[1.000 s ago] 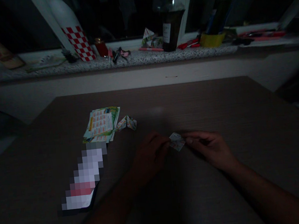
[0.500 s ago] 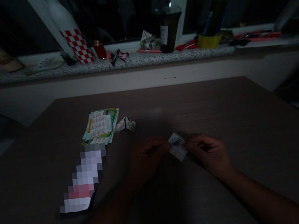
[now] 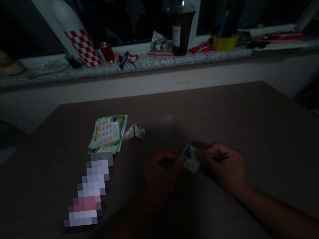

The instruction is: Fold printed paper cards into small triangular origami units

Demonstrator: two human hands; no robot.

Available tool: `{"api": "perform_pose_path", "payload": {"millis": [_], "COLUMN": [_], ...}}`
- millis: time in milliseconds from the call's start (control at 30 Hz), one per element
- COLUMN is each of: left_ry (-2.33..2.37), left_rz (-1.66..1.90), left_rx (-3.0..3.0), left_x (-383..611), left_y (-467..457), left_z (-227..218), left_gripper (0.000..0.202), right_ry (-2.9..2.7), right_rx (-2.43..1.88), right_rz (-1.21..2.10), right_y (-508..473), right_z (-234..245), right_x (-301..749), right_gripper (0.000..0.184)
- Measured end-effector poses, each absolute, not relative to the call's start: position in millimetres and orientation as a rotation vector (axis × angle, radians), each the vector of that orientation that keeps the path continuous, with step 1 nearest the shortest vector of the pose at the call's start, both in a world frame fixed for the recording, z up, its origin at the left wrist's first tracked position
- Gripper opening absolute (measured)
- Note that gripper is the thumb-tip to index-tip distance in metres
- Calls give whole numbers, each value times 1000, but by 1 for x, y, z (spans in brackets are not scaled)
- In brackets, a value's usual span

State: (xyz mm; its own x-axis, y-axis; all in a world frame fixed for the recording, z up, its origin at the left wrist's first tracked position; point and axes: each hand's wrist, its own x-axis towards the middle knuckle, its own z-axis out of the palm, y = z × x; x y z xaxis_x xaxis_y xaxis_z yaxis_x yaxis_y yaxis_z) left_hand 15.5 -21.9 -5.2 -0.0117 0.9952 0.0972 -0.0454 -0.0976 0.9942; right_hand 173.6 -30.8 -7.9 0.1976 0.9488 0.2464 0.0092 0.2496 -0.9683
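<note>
Between my hands is a small folded piece of printed paper (image 3: 191, 159), turned so that it looks like a diamond. My left hand (image 3: 163, 170) pinches its left corner between thumb and fingers. At the opposite corner, my right hand (image 3: 223, 162) grips it the same way. Left of my hands lies a folded paper shape (image 3: 135, 132) with raised points, made of similar printed paper. It touches or nearly touches a loose stack of printed sheets (image 3: 106, 132). The light is dim, so the creases in the held paper are hard to make out.
A phone-like device (image 3: 91, 191) with a blurred-out screen lies on the brown table (image 3: 218, 109), left of my left forearm. Along the stone windowsill (image 3: 153, 64) stand a checkered white bottle (image 3: 81, 44), a dark cup (image 3: 181, 33), a green bottle (image 3: 235, 5) and small items.
Both hands and the held paper have shifted very slightly right and down in view. The paper's print shows a little more sharply. The grip stays the same.
</note>
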Motion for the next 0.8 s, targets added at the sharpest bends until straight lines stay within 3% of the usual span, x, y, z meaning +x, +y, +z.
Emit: {"api": "perform_pose_path", "payload": {"millis": [200, 567, 800], "left_ry": [1176, 1039, 1055], "left_rz": [1337, 976, 979], "left_rx": [1146, 1169, 1243], "left_x": [17, 16, 14], "left_y": [-24, -21, -20], "left_z": [-3, -5, -1], "left_gripper": [19, 22, 24], "right_ry": [-1137, -1246, -1214], "right_rx": [-1116, -1172, -1147], "right_rz": [900, 870, 963], "right_y": [-30, -29, -29], "right_z": [-6, -7, -5], "right_x": [173, 177, 175], "right_gripper": [13, 19, 19]}}
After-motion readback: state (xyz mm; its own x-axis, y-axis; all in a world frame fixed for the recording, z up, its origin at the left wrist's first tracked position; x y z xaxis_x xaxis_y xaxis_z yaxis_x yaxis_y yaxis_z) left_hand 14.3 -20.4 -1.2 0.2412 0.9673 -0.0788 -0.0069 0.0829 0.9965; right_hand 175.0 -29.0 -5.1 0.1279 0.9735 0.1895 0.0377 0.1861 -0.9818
